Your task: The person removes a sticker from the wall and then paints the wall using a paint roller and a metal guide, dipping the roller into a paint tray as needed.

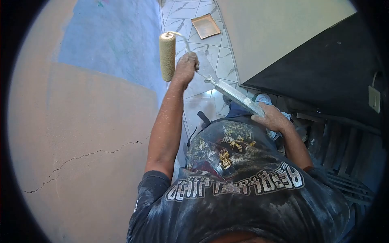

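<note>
Only writing in view: white print across the chest of the person's dark T-shirt [239,190], upside down to the camera, dusted over and creased, not readable; the graphic above it is equally unclear. No brand visible on any tool. Left hand [186,67] is closed in a fist on the paint roller [167,56], arm stretched out ahead; the handle is fully hidden inside the fist, only the thin wire frame and the cream nap sleeve show. The sleeve hangs upright, just beside the tan wall [81,121], contact can't be confirmed. Right hand [272,118] is clamped on the near end of a flat blade [233,95], a wide, pale, shiny plate tilted and running up-left toward the left hand; its far tip sits near that fist, touching or not is unclear, and the blade's grip is covered by the fingers. Tan wall has a long hairline crack [81,156] across it and a bluish patch [113,36] higher up. Below: white marbled floor tiles [210,52], with an orange-brown tray [206,25] lying on them well apart from both hands. On the right, a beige panel [275,28], dark area under it, a pale wall switch [374,98] cut by the lens edge, dark slats [344,162] lower down. A white-blue object [263,98] behind the right hand is mostly hidden, can't identify. Lens vignette blacks out all corners.
</note>
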`<state>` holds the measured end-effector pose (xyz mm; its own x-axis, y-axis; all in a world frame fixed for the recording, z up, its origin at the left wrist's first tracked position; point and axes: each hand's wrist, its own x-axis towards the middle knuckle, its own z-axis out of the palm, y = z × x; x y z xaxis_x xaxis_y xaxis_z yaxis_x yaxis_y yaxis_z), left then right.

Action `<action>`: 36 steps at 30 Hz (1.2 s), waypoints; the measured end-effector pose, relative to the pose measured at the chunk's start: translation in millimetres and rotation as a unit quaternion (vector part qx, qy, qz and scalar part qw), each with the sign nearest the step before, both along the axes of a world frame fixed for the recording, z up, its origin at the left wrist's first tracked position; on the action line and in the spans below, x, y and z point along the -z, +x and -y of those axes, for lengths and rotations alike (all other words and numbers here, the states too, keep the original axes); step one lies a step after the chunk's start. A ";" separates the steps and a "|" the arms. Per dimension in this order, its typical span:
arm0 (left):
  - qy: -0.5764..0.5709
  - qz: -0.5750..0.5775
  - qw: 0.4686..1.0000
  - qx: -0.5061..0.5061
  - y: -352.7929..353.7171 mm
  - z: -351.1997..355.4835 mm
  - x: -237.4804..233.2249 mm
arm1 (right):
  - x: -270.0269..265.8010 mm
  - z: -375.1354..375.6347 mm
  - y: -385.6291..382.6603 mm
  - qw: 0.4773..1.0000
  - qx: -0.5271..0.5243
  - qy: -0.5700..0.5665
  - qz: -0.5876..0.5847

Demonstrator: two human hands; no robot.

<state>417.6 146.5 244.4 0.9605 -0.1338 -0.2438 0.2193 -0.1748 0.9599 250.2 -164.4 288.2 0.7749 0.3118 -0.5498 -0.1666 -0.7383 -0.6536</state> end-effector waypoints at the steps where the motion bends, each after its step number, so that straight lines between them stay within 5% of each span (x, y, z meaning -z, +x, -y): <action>1: -0.013 0.017 0.999 -0.036 -5.0 18.2 -4.2 | 4.9 4.1 -3.6 1.000 0.009 -0.018 0.019; 2: -0.027 0.035 0.997 -0.069 -5.8 29.8 -7.0 | 11.5 13.1 -4.8 1.000 0.012 -0.018 0.020; 4: 0.075 0.126 0.986 -0.077 10.7 31.8 13.0 | 18.1 27.8 -19.8 0.965 0.073 0.142 -0.210; 5: 0.168 0.219 0.957 -0.084 16.8 37.9 27.9 | 17.0 32.6 -26.7 0.962 0.091 0.137 -0.216; 7: 0.133 0.160 0.975 -0.074 13.6 55.3 8.7 | 0.7 34.8 -35.2 0.982 0.048 0.101 -0.151; 8: 0.138 0.222 0.961 -0.090 20.9 60.2 27.5 | -1.3 35.2 -42.7 0.983 0.072 0.091 -0.143; 11: 0.178 0.216 0.957 -0.078 18.8 68.8 7.4 | -22.2 12.1 -54.0 0.952 0.150 0.110 -0.244; 13: 0.156 0.210 0.963 -0.070 24.1 71.5 18.2 | -25.5 0.9 -60.3 0.955 0.156 0.100 -0.232; 19: 0.170 0.204 0.964 -0.013 52.1 68.8 42.0 | -52.3 -16.5 -106.9 0.961 0.215 -0.164 -0.052; 21: 0.288 0.484 0.826 -0.031 95.8 50.5 62.8 | -43.9 26.7 -138.8 0.969 0.147 -0.114 -0.161; 25: 0.297 0.335 0.894 0.016 117.8 30.3 35.0 | -34.1 63.3 -164.8 0.929 0.194 -0.268 -0.164; 27: 0.257 0.270 0.928 0.010 114.0 35.7 25.8 | -9.1 77.6 -159.9 0.942 0.200 -0.262 -0.062; 28: 0.275 0.416 0.865 0.046 122.5 28.4 38.2 | 2.3 87.9 -150.2 0.948 0.210 -0.235 -0.040; 29: 0.270 0.420 0.865 0.046 115.8 35.6 29.8 | 17.8 99.2 -143.7 0.946 0.214 -0.239 -0.037; 31: 0.089 0.156 0.984 -0.003 96.1 54.0 6.8 | 43.1 128.3 -128.4 0.931 0.263 -0.239 0.087; 36: 0.119 0.166 0.979 -0.004 93.3 53.5 4.9 | 52.7 195.3 -76.1 0.916 0.338 -0.202 0.080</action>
